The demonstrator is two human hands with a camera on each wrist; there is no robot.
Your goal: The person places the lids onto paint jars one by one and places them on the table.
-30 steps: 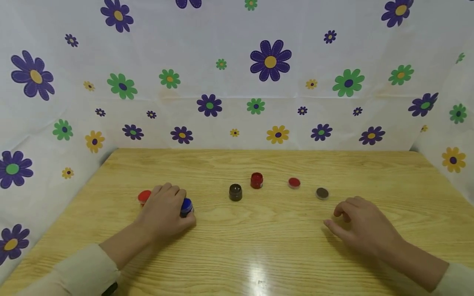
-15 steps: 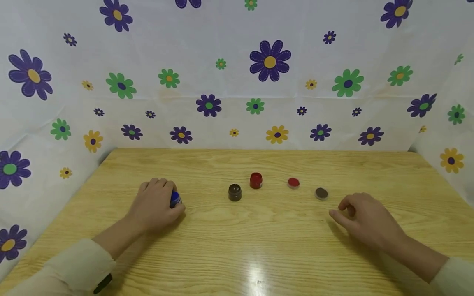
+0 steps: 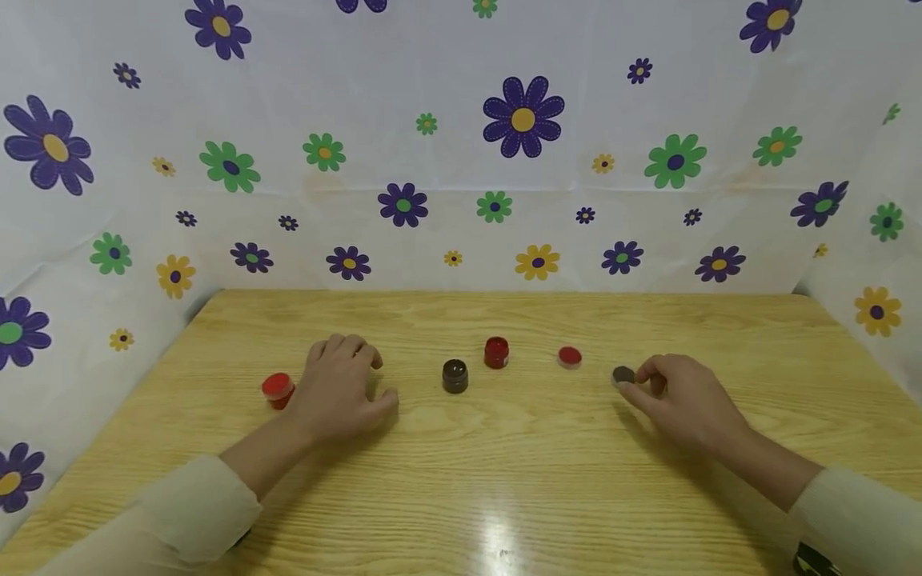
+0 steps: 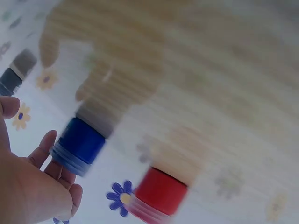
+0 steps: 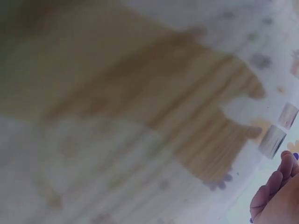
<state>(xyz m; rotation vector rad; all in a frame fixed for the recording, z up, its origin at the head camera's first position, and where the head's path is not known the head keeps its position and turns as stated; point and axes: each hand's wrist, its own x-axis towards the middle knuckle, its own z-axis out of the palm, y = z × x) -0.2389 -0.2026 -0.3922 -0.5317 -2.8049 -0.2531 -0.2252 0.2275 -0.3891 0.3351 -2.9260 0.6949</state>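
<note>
Since half a second ago, your left hand [image 3: 342, 392] has shifted toward 3 o'clock, bringing the capped red jar back into sight, and your right hand [image 3: 684, 404] has moved toward 11 o'clock, up to the small, round, dark-brown lid [image 3: 623, 374]. That lid lies on the wood-grain counter [image 3: 461, 464] between your 1 and 2 o'clock, with 12 straight ahead of you.

Your left hand, at 11, has thumb and fingers spread and pinches nothing; the left wrist view shows the small, round, capped blue jar [image 4: 83, 141] standing right by its fingers, though you cannot tell if they touch. The small red jar with a bright red lid [image 3: 278, 389] stands at 10:30.

Your right thumb and forefinger bracket the brown lid's near edge; you cannot tell whether they pinch it yet.

The step in hand looks like picking up that lid. The next move seems to call for a light pinch on its rim before lifting.

The small, uncovered brown jar [image 3: 455, 377] stands at 12, the small, uncovered dark-red jar [image 3: 496, 353] just past it toward 1, and the flat, round red lid [image 3: 569, 357] lies at 1.
</note>
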